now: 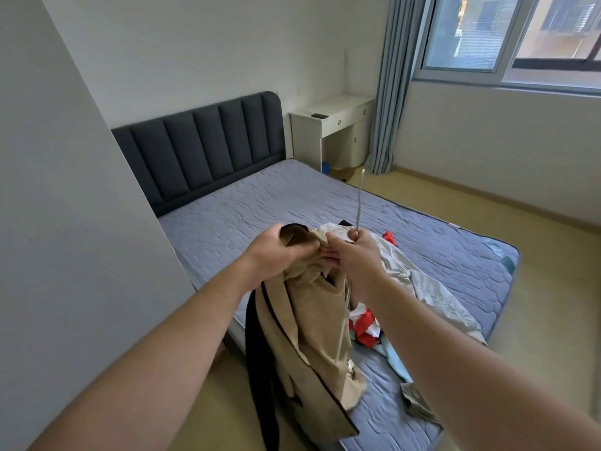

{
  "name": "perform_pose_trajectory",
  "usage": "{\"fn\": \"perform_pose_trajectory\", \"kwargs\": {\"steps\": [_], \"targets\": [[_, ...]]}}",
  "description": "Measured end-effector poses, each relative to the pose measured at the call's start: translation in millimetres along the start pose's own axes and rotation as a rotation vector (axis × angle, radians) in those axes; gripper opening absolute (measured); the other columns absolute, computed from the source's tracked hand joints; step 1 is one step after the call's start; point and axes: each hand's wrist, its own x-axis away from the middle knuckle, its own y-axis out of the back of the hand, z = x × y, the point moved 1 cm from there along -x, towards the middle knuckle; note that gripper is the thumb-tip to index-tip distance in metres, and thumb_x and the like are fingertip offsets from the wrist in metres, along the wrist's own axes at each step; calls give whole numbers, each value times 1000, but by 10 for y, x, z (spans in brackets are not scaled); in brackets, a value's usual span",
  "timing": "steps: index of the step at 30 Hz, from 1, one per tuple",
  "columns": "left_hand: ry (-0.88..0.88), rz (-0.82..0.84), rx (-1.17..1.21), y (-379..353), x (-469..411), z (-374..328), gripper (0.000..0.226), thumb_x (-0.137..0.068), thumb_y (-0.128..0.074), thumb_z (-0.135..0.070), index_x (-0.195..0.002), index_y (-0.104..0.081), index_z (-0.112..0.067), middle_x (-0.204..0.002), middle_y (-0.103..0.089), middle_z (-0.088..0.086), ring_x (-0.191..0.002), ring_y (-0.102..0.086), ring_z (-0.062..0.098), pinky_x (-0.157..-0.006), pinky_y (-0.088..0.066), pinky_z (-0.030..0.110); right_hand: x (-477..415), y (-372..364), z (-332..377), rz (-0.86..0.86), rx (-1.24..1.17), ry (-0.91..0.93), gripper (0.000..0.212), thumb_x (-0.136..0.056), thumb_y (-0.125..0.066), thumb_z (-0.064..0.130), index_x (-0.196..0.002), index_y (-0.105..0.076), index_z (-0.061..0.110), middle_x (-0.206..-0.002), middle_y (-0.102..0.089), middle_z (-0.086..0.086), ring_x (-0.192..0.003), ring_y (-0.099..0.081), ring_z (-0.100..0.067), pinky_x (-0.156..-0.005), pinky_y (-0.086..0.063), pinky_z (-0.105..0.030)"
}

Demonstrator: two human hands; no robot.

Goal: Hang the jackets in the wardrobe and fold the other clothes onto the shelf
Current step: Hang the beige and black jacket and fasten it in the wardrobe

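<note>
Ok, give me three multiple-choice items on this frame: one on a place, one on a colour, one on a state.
1. Where does the pile of clothes lie? A on the mattress B on the desk C on the floor
2. What colour is the held jacket? A red B tan C green
3. What does the right hand hold? A nothing B a cup C the hanger
Key: 1 A, the pile lies on the blue-grey mattress; 2 B, tan cloth hangs from the left hand; 3 C, its fingers pinch the hanger below the hook.
</note>
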Motion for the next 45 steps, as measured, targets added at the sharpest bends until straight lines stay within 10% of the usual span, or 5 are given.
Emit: {"fn": "perform_pose_trajectory", "kwargs": {"steps": [5, 13, 19, 27, 45], "targets": [[-152, 71, -431, 108, -38, 0, 39, -70, -85, -48, -102, -70, -31, -95, -72, -11, -92, -67, 10, -86, -56, 37, 16, 65, -61, -14, 90, 5, 37, -88, -75, 20, -88, -38, 21, -90, -58, -13, -80, -63, -22, -71, -56, -35], [170, -155, 143, 165, -153, 344, 27, -91, -72, -35, -92, -74, -8, -99, -75, 17, -86, -69, 25, -89, -55, 48, -9, 161, -49, 87, 0, -135, 30, -101, -49, 49, -103, -58, 21, -64, -65, 2, -64, -69, -17, -56, -54, -29], [407, -424, 196, 345, -283, 768, 37, -95, -61, -41, -110, -68, -8, -105, -70, 9, -99, -66, 30, -94, -54, 42, -11, 224, -298, 80, 604, 126, 66, -96, -40, 67, -63, -58, 12, -51, -60, -7, -49, -61, -18, -56, -48, -32], [429, -635, 91, 514, -250, 1160, 30, -92, -62, -39, -67, -57, -23, -75, -59, -4, -84, -59, 25, -76, -43, 31, -30, 74, -604, 40, 593, 94, 41, -95, -47, 40, -63, -47, 16, -46, -42, 9, -51, -41, -15, -58, -37, -36], [271, -923, -62, 1352, -67, 1259, 29, -97, -61, -35, -83, -65, -10, -85, -67, 8, -90, -64, 33, -75, -48, 35, 23, -368, -979, 394, 927, 187, 59, -93, -59, 44, -47, -36, 15, -37, -34, 6, -37, -32, -11, -40, -24, -24]]}}
